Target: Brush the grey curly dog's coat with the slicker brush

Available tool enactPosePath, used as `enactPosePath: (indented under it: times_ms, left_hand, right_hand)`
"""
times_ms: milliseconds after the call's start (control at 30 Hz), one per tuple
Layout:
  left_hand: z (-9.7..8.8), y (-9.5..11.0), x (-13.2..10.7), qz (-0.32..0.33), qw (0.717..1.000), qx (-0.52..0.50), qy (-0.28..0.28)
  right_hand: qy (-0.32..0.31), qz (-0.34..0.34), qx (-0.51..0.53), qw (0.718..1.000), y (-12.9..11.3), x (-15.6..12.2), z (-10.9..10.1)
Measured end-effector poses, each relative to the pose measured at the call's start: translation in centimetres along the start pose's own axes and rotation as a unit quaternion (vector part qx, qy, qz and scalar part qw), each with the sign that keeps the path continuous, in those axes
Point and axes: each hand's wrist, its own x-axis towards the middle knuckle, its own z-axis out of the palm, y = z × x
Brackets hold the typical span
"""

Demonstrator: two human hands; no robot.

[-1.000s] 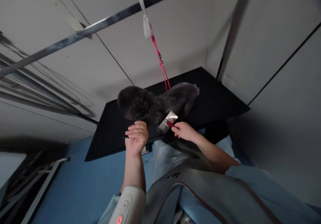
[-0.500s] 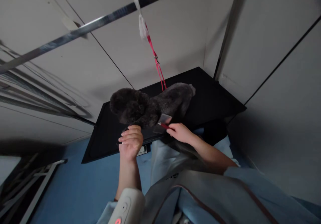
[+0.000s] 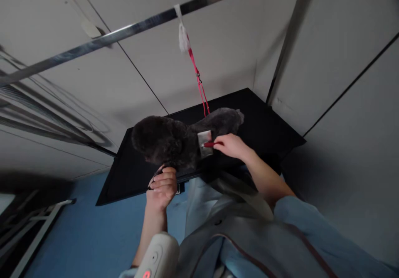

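Observation:
A dark grey curly-coated dog [image 3: 177, 139] is on a black grooming table [image 3: 264, 120], its head to the left and its rump to the right. Below the head, my left hand [image 3: 163, 186] has its fingers wrapped round what looks like the dog's front leg, mostly hidden by the fingers. My right hand [image 3: 232, 146] grips the red handle of a slicker brush [image 3: 205, 139]. The brush's flat pale head lies against the dog's side, behind the shoulder; its pins are out of sight.
Above the table runs a metal bar [image 3: 140, 28], from which a red leash [image 3: 195, 64] hangs down to the dog behind a white tie. Grey wall panels stand behind. A white frame [image 3: 43, 224] is at lower left on the blue floor [image 3: 87, 228].
My right hand has raised the brush up the dog's side, its head now more upright. The left hand sits slightly lower in view, and the dog's head appears lower too.

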Motion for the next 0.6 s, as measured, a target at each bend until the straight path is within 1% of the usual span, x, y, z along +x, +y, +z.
enactPosePath:
  times_ms: [67,100,133,167,233,267,300,333,400,433,467,500,533,567,600]
  left_hand:
    - [-0.3,0.2,-0.1,-0.014,1.0,-0.019,0.013]
    - [-0.5,0.3,-0.2,-0.018,0.999,-0.024,0.013]
    - [-0.7,0.5,-0.2,-0.02,0.999,-0.026,0.011]
    - [-0.9,0.6,-0.2,-0.02,0.999,-0.028,0.007]
    - [-1.2,1.0,-0.3,-0.023,0.999,-0.036,0.003]
    - [-1.4,1.1,-0.4,-0.025,0.999,-0.042,0.003]
    - [-1.6,1.3,-0.5,-0.027,0.998,-0.048,0.006]
    - [-1.8,1.4,-0.6,-0.029,0.998,-0.053,0.011]
    - [-2.2,1.6,-0.8,-0.032,0.998,-0.054,0.02]
    - [-2.4,1.7,-0.9,-0.032,0.998,-0.051,0.024]
    - [-2.5,1.8,-1.0,-0.032,0.998,-0.048,0.028]
    - [-2.6,1.8,-1.0,-0.03,0.998,-0.045,0.031]
    - [-2.7,1.8,-1.1,-0.029,0.998,-0.043,0.034]
    - [-2.7,1.8,-1.2,-0.026,0.998,-0.042,0.036]
    - [-2.7,1.8,-1.3,-0.022,0.998,-0.042,0.04]
  right_hand:
    - [0.031,0.058,-0.047,0.997,0.5,0.4,-1.3]
    - [0.048,0.071,-0.069,0.994,0.6,0.4,-1.8]
    - [0.056,0.058,-0.082,0.993,0.4,0.5,-2.1]
    - [0.051,0.022,-0.084,0.995,0.0,0.6,-2.3]
    - [0.009,-0.07,-0.075,0.995,-0.9,1.1,-2.6]
    - [-0.014,-0.094,-0.072,0.993,-1.3,1.5,-2.9]
    - [-0.024,-0.088,-0.075,0.993,-1.5,1.8,-3.2]
    - [-0.017,-0.057,-0.086,0.995,-1.7,2.2,-3.6]
    - [0.031,0.017,-0.114,0.993,-1.8,2.7,-4.3]
    - [0.05,0.021,-0.123,0.991,-2.0,2.9,-4.5]
    - [0.05,-0.005,-0.124,0.991,-2.2,3.0,-4.6]
    - [0.029,-0.053,-0.12,0.991,-2.5,3.1,-4.6]
    - [-0.006,-0.104,-0.111,0.988,-2.9,3.3,-4.5]
    - [-0.038,-0.141,-0.102,0.984,-3.2,3.4,-4.4]
    - [-0.057,-0.151,-0.099,0.982,-3.5,3.5,-4.3]
